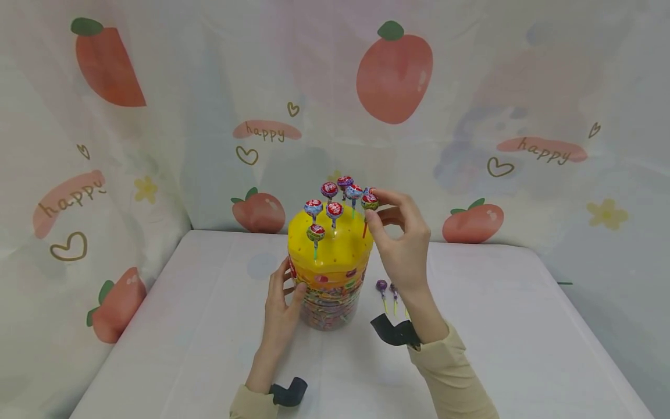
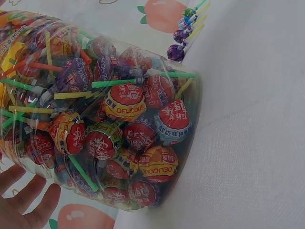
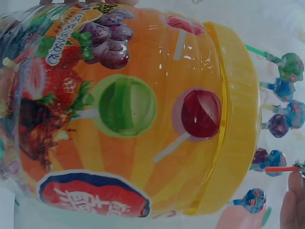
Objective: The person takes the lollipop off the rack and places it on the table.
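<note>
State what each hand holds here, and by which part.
The right hand pinches a lollipop by its wrapped head, above the yellow lid. The left hand rests against the jar at its side wall.

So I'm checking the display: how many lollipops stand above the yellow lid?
7 show: six stuck in the lid, from the front one to the back one, plus one pinched by the right hand. Others may be hidden.
</note>
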Demonstrator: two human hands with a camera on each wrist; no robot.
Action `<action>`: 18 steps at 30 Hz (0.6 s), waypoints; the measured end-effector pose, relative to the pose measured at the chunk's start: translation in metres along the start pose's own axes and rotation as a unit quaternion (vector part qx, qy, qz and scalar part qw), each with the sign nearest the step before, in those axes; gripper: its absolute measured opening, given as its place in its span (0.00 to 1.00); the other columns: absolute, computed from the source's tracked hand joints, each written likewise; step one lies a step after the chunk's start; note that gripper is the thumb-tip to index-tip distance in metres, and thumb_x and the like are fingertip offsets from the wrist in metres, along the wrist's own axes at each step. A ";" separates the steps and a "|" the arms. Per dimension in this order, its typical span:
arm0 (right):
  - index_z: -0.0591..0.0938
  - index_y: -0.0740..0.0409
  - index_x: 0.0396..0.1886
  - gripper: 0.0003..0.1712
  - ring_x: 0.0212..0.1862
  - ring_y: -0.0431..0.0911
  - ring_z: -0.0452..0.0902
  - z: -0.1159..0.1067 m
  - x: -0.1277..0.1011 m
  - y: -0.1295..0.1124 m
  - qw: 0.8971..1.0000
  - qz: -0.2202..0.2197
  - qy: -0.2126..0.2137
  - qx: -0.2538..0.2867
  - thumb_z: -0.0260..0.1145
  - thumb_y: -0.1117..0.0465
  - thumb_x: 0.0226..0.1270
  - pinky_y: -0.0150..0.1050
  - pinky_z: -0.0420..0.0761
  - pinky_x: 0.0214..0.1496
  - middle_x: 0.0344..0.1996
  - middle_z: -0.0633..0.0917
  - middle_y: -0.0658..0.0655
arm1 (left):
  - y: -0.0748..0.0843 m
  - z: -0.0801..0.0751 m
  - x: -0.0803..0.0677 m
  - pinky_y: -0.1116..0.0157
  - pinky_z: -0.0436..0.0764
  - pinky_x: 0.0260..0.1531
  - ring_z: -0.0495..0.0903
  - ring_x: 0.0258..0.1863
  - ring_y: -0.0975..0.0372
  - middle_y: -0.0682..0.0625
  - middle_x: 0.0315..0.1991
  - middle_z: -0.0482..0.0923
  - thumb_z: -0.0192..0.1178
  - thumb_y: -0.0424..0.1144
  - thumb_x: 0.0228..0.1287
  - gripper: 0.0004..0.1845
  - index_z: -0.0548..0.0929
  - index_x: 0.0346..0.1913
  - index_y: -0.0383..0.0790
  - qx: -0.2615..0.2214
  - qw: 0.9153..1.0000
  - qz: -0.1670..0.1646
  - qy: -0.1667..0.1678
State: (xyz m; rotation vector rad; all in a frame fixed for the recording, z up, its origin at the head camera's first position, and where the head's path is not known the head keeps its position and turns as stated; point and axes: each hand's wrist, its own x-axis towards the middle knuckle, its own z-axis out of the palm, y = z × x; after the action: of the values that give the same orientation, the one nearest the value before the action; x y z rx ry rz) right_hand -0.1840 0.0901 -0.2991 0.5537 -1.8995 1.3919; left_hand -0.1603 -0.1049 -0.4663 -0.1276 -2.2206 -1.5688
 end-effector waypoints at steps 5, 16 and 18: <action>0.80 0.62 0.52 0.17 0.33 0.36 0.77 -0.008 -0.009 0.005 1.000 0.011 0.014 0.004 0.66 0.67 0.63 0.25 0.79 0.44 0.43 0.83 0.59 | 0.001 0.000 0.000 0.47 0.77 0.58 0.70 0.63 0.53 0.47 0.66 0.66 0.55 0.46 0.69 0.33 0.57 0.74 0.50 -0.002 1.000 -0.002 -0.003; 0.81 0.62 0.52 0.18 0.32 0.33 0.77 -0.025 -0.033 0.023 0.998 0.042 0.045 -0.010 0.66 0.70 0.61 0.22 0.77 0.41 0.40 0.83 0.56 | 0.003 0.000 0.000 0.49 0.77 0.59 0.69 0.64 0.53 0.47 0.67 0.65 0.55 0.46 0.69 0.33 0.57 0.74 0.51 -0.001 1.000 -0.011 -0.004; 0.81 0.62 0.52 0.18 0.31 0.33 0.77 -0.027 -0.037 0.027 0.998 0.046 0.049 -0.010 0.66 0.70 0.61 0.22 0.76 0.41 0.40 0.83 0.52 | 0.003 0.000 0.000 0.49 0.77 0.59 0.69 0.64 0.53 0.47 0.67 0.65 0.55 0.46 0.70 0.33 0.57 0.74 0.50 -0.001 1.000 -0.010 -0.004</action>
State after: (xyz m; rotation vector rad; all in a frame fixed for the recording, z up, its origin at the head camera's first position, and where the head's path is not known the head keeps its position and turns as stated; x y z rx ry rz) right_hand -0.1711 0.1224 -0.3395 0.3853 -1.8775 1.4297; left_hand -0.1590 -0.1041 -0.4636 -0.1120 -2.2328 -1.5835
